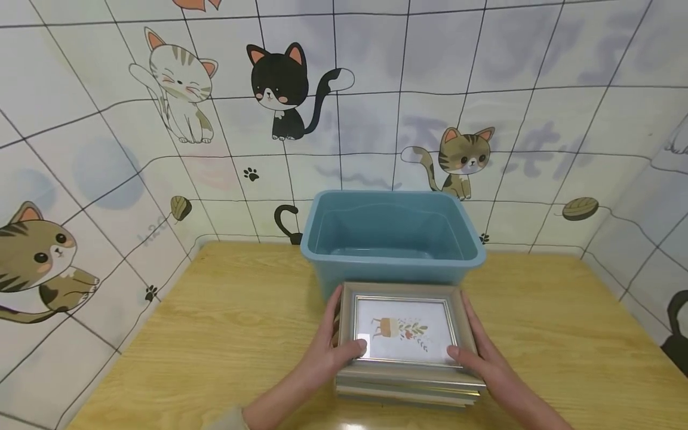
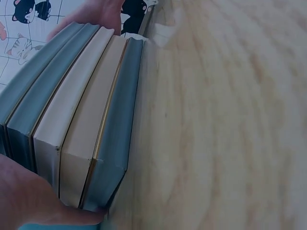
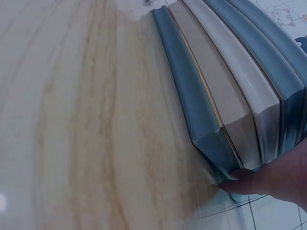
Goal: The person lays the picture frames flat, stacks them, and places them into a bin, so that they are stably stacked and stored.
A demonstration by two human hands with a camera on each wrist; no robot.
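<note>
A stack of several picture frames [image 1: 408,374] stands on the table in the head view. The top picture frame [image 1: 400,328] is beige with a gold inner edge and holds a print of a plant in a pot, lying sideways. My left hand [image 1: 329,348] grips the stack's left side, its thumb on top. On the opposite side my right hand [image 1: 490,359] holds it likewise. Blue, white and beige edges of the picture frames [image 2: 72,110] show in the left wrist view. In the right wrist view, right-hand fingers [image 3: 273,179] touch the stack's corner. Most fingers are hidden along the sides.
A blue plastic bin [image 1: 395,261] stands right behind the stack, its inside visible and nothing seen in it. The wood-grain table [image 1: 242,316] extends to both sides. White gridded sheeting with cartoon cats [image 1: 371,119] covers the walls at the back and sides.
</note>
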